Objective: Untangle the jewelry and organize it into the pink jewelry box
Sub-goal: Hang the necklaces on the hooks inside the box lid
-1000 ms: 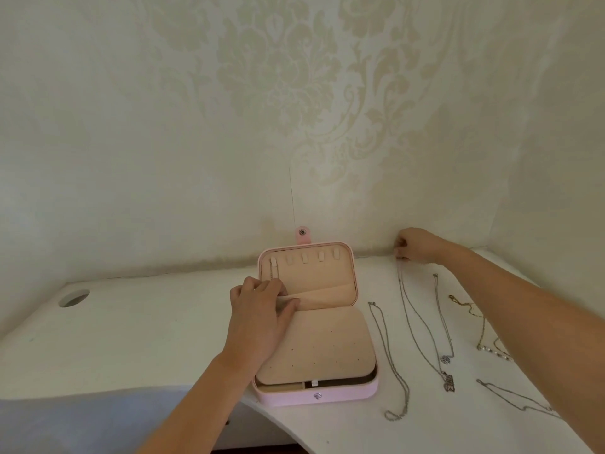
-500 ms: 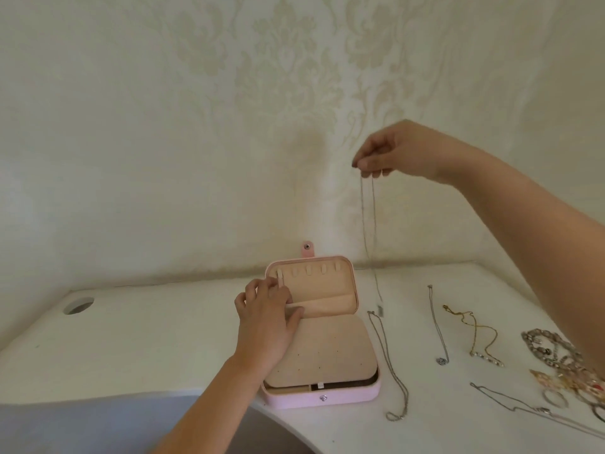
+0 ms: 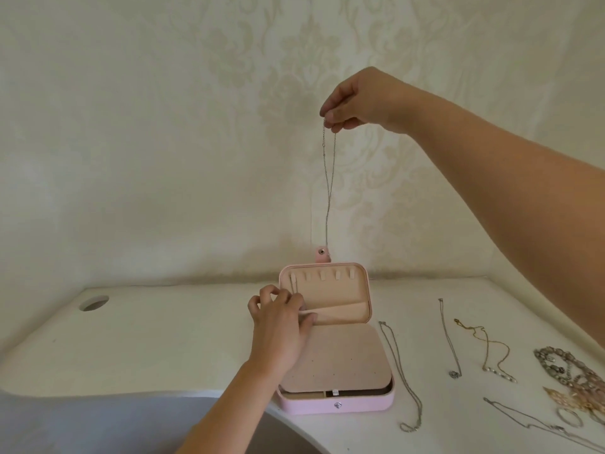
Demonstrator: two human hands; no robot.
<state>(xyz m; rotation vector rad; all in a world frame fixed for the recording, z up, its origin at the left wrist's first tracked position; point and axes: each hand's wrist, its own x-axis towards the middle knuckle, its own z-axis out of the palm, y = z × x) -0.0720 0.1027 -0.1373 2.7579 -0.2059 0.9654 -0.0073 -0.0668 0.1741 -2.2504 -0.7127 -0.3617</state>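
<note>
Necklace (image 3: 329, 178), thin and silver, hung doubled from the right hand (image 3: 357, 99), whose thumb and fingertips pinched its top end high in front of the patterned wall (image 3: 163, 126); its lower end reached down to the snap strap (image 3: 321, 253) atop the raised lid of the pink jewelry box (image 3: 337, 404), which sat open close to the curved front edge of the table (image 3: 163, 339); the left hand (image 3: 281, 326) held the lid's left rim with curled fingers, thumb laid along the lid pocket; a loose chain (image 3: 401, 371) lay just beside the box's right wall, with a pendant chain (image 3: 448, 339), a gold chain (image 3: 487, 348) and a beaded heap (image 3: 569, 375) farther right, crowding that side; half a second before, the necklace had hung right of the lid, and it had since swung left over the strap while the left hand stayed put; left of the box the white tabletop stretched wide to a round cable hole (image 3: 94, 303) near the wall.
</note>
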